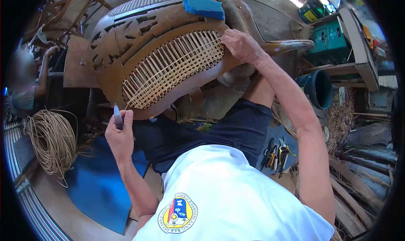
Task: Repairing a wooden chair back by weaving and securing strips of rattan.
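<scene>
A carved brown wooden chair back [164, 30] lies tilted over my knees. Its curved opening holds a half-woven cane panel [173, 68], crossed more densely along the near edge than at the far side. My left hand [120, 133] is closed around a grey pointed tool [117, 116], tip up, beside the frame's left end. Its thumb lies near the strand ends at the panel's left corner. At the opposite end, my right hand [242, 46] rests on the frame with fingertips pinched at the weave's right edge. Whatever those fingertips hold is too small to make out.
A blue foam piece [204, 5] sits atop the chair frame. Pliers and cutters [278, 153] lie right of my thigh. A cane coil [51, 137] hangs at left, near another person [25, 85]. A dark bucket [315, 89] and wooden shelf [363, 51] stand right.
</scene>
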Demonstrator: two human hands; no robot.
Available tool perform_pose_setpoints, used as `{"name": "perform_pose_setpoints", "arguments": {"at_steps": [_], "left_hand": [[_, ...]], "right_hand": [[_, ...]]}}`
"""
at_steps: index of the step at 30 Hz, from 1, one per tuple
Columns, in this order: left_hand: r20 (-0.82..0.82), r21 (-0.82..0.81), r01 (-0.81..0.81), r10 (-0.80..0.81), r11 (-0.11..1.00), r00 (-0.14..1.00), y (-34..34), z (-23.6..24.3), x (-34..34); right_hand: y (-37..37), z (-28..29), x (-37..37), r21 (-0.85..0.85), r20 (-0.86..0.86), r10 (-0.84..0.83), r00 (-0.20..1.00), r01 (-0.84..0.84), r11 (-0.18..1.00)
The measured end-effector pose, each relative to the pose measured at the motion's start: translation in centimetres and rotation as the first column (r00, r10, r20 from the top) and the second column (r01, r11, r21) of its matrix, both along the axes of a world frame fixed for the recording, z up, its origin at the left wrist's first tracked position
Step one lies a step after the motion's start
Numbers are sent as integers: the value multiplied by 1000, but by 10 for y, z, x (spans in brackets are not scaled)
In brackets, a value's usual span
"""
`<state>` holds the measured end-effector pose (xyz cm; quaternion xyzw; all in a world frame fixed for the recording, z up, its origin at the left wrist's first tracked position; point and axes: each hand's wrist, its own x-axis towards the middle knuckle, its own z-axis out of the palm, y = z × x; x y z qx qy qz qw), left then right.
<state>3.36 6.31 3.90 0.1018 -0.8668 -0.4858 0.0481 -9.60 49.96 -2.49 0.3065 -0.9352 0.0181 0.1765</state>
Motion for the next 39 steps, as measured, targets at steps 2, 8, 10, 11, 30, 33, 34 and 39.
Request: {"name": "perform_pose_setpoints", "arguments": {"at_steps": [2, 8, 10, 11, 30, 33, 34, 39], "left_hand": [[-4, -7, -17, 17, 1000, 1000, 0, 0, 1], [52, -6, -14, 15, 1000, 999, 9, -2, -12], [-21, -27, 13, -13, 1000, 1000, 10, -4, -15], [-19, -11, 27, -27, 1000, 999, 9, -6, -16], [19, -88, -231, 234, 969, 972, -62, -31, 3], [17, -120, -270, 274, 956, 962, -64, -30, 0], [6, -143, -269, 272, 953, 962, -63, -30, -3], [-75, -57, -190, 185, 980, 980, -30, -16, -28]], "right_hand": [[0, 1, -2, -22, -30, 54, 998, -55, 998], [-10, 12, 0, 49, -10, 3, 1000, -2, 999], [-15, 17, 4, -182, 209, -80, 975, 119, 976], [-17, 19, 5, -203, 165, -16, 986, 49, 978], [-43, 16, -5, 116, 79, 191, 978, -199, 973], [-48, 13, -4, 110, 29, 191, 981, -193, 975], [-51, 13, -4, 88, -28, 179, 983, -176, 980], [-54, 28, 0, -23, 123, 82, 989, -80, 997]]}}
